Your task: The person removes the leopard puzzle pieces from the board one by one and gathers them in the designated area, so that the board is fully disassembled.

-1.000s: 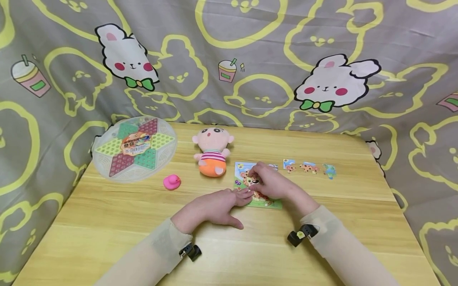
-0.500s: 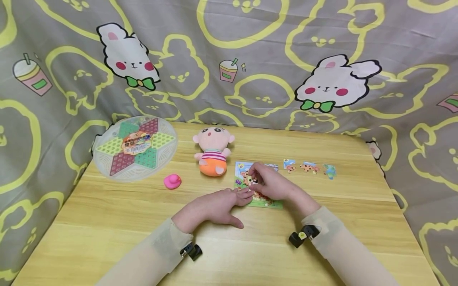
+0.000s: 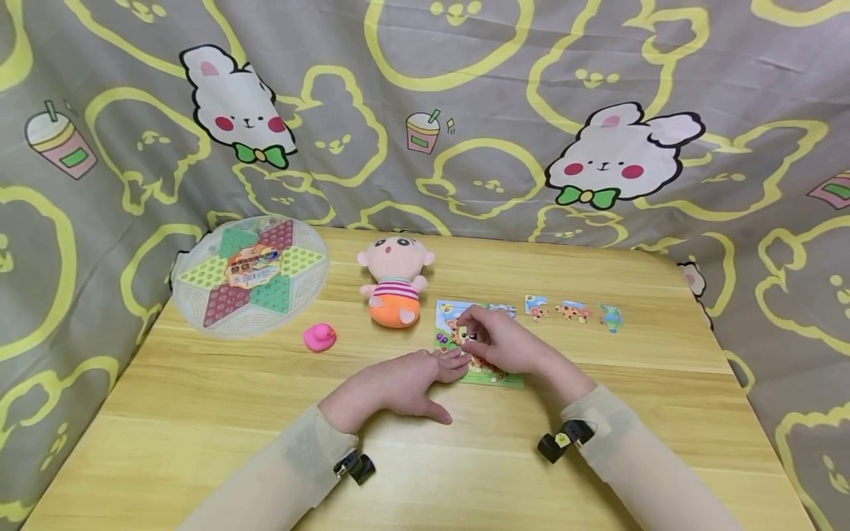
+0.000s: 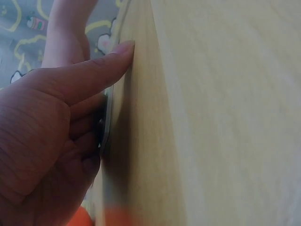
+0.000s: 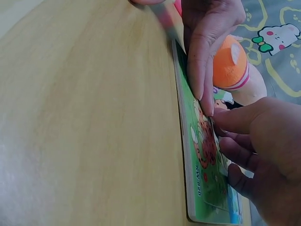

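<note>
A picture puzzle board (image 3: pixel 505 380) with a spotted cartoon animal lies on the table. My left hand (image 3: pixel 406 385) rests its straight fingers on the board's left part, with the thumb stretched out toward the table. Over the board's middle, my right hand (image 3: pixel 510 341) pinches a puzzle piece between thumb and fingers. In the right wrist view a thin piece edge (image 5: pixel 210 121) shows beside the right thumb, close to the left fingertips. Most of that piece is hidden by the fingers. Three loose puzzle pieces lie right of the board: a corner one (image 3: pixel 535 307), a spotted one (image 3: pixel 574 310) and a blue-green one (image 3: pixel 611 318).
Left of the board lies a plush doll (image 3: pixel 395 284) in orange trousers. A pink toy duck (image 3: pixel 319 337) sits farther left. A round Chinese checkers board (image 3: pixel 251 276) leans or lies at the back left. A patterned curtain (image 3: pixel 478 96) borders the table (image 3: pixel 265 450).
The right hand has shifted very slightly, its fingers tilting over the middle of the board. The left hand, loose pieces and toys keep their places.
</note>
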A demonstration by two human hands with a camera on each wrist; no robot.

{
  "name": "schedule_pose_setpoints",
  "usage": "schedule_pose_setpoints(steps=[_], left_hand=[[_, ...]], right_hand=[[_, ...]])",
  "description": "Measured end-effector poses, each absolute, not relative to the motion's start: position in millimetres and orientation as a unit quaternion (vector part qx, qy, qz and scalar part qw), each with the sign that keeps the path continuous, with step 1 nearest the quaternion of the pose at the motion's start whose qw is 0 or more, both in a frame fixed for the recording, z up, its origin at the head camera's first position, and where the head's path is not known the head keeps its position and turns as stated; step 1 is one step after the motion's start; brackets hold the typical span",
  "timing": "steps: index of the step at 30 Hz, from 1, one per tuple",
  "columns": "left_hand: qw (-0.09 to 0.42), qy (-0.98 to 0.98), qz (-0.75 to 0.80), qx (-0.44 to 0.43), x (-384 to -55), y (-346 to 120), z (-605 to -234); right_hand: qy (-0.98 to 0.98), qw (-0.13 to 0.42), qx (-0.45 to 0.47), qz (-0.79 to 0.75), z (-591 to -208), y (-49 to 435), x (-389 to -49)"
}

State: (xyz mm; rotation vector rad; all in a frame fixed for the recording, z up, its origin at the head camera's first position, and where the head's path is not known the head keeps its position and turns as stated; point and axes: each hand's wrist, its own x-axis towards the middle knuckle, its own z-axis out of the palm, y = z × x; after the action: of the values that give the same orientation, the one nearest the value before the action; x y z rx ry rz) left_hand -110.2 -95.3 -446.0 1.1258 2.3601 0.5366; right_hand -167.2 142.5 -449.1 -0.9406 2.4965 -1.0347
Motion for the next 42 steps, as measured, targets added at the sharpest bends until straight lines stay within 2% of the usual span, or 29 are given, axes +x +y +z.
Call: schedule_pose_setpoints(steps=[22,37,42], left_hand=[[0.238,0.861,0.194,0.406,-110,-95,-446],[0.239,0.857,0.202,0.409,-110,-96,-447],[0.241,0.857,0.206,0.407,-110,-96,-446]], right_hand=[[0.833,0.061,-0.352,-0.422,-463,147,-156],[0.818,0.124,-0.226,-0.515,-460,143,-165],[0.804,0.132,-0.228,-0.533,-460,146,-165]])
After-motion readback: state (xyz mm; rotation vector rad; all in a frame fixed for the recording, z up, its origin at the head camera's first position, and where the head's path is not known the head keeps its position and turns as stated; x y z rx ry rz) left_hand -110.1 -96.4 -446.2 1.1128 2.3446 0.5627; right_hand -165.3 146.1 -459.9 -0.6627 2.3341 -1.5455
